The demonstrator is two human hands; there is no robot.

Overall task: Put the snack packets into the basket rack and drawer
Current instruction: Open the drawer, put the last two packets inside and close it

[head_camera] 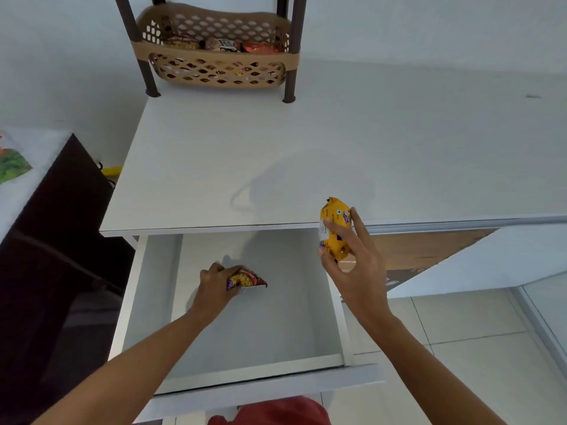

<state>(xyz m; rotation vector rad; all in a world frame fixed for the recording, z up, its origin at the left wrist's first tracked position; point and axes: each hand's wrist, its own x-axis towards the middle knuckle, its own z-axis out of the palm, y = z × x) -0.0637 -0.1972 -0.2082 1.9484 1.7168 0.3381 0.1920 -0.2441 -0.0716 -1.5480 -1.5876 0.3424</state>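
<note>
The white drawer (pixel 339 326) under the tabletop is pulled out wide. My left hand (pixel 214 285) reaches down inside it and grips a red and yellow snack packet (pixel 250 279) that lies low over the drawer floor. Over the drawer's right wall, at the table's front edge, my right hand (pixel 352 265) holds a yellow snack packet (pixel 334 228) upright. On the far side of the table stands the beige basket rack (pixel 214 61) on dark brown legs, with several snack packets (pixel 221 44) in its basket.
The white tabletop (pixel 276 148) stretches between the drawer and the rack. A dark cabinet (pixel 55 256) stands to the left of the drawer. To the right are a white counter edge (pixel 460 222) and a tiled floor (pixel 475 348). Red cloth (pixel 276 412) shows at the bottom.
</note>
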